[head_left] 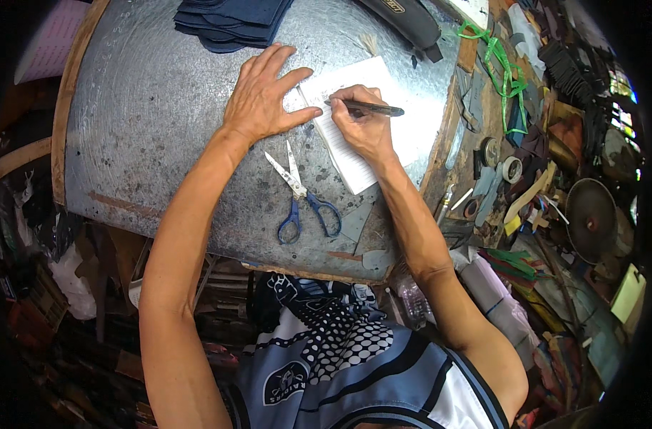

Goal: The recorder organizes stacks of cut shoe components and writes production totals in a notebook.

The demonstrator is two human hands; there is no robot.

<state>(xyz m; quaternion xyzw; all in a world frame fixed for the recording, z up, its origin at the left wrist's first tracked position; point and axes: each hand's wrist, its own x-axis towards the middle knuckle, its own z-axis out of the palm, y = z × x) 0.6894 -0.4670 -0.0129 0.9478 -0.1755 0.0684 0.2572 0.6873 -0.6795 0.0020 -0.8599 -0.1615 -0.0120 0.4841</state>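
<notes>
On the grey metal tabletop (133, 107) lies a lined white notepad (351, 163), tilted a little. My right hand (365, 127) rests on it, closed around a dark pen (376, 109) whose tip end points at the page's left part. Flat on the table with fingers spread, my left hand (269, 96) reaches the notepad's left edge with its fingertips. Scissors with blue handles (302, 200) lie below the hands, blades apart and pointing away from me. What is written on the page is too small to make out.
A stack of dark blue cut pieces (229, 25) sits at the far edge. A black rounded case-like object (404, 25) lies far right. Along the right stand a green ribbon (499, 61), tape rolls (511, 169) and cluttered scraps. Small flat scraps (356, 222) lie near the front edge.
</notes>
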